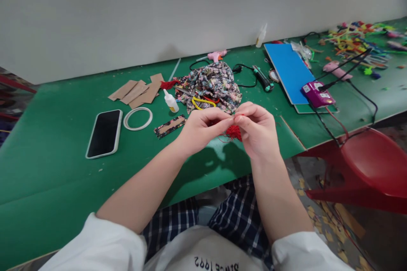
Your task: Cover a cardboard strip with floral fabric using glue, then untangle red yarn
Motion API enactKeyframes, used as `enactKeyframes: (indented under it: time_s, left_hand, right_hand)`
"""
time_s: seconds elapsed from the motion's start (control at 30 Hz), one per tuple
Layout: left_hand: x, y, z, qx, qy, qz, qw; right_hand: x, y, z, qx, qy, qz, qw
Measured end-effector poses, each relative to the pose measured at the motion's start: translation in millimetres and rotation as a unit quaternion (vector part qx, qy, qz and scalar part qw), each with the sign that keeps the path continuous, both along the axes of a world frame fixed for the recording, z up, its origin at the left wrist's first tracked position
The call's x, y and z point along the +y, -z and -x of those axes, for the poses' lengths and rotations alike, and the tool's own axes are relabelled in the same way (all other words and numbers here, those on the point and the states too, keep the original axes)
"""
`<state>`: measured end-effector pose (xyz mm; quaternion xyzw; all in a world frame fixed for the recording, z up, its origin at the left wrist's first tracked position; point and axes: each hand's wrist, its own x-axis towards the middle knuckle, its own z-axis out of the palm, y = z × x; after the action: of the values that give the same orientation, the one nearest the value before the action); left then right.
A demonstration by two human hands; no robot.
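Observation:
My left hand (206,126) and my right hand (256,125) meet above the green table, thumbs and fingers pinched close together. A speck of red shows at the right fingertips, so the right hand grips a red thread; what the left fingers pinch is hidden. Below the hands lies a bundle of red thread (234,132), partly covered by them. Just beyond are yellow-handled scissors (203,102) resting on crumpled floral fabric (216,80). To the left of my left hand lies a cardboard strip edged with floral fabric (170,126), near a white glue bottle (171,101).
A phone (104,134), a tape roll (137,119) and cardboard pieces (136,91) lie at left. Rightward are a utility knife (263,78), a blue board (288,72), a purple power socket (318,94) with cables and a pink glue gun (337,70). A red chair (375,161) stands at right.

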<state>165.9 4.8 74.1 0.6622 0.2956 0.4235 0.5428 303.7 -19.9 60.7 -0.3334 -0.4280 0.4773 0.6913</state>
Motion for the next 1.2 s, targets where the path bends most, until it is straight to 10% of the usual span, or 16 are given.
enactKeyframes:
  time_s: [0.43,0.67,1.0,1.2]
  left_hand:
    - [42.4,27.1,23.2,0.206,0.096,-0.015,0.974]
    - [65.0,45.1,40.1,0.39,0.007,-0.125,0.912]
    - [27.2,64.3,-29.5,0.37,0.087,-0.307,0.872]
    - [41.9,63.4,-44.7,0.365,0.094,-0.273,0.885]
  right_hand:
    - [11.7,0.8,-33.4,0.036,0.171,-0.008,0.985]
    - [13.8,5.6,-57.7,-0.015,0.241,-0.053,0.969]
    - [17.8,8.4,-69.1,-0.01,0.265,-0.04,0.963]
    - [21.7,14.1,-76.3,-0.048,0.262,-0.048,0.963]
